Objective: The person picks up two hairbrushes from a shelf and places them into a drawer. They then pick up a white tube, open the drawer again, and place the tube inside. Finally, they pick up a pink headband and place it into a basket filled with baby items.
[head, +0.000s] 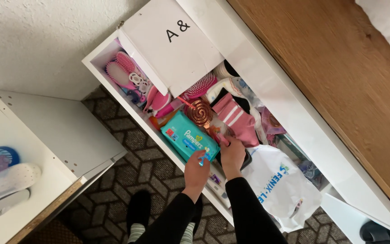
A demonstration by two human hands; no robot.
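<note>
Head view: the white drawer stands pulled open and crammed. The left hand pinches a small blue item at the teal wipes pack; the right hand curls closed on something pink. Sorting looks barely begun; pink brushes and socks lie untouched.

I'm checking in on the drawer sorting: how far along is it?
Done: the white drawer is pulled open. In hand: the left hand grips a small blue thing by the teal wipes pack; the right hand pinches something pink. Left: brushes, socks and bag lie jumbled inside.
</note>
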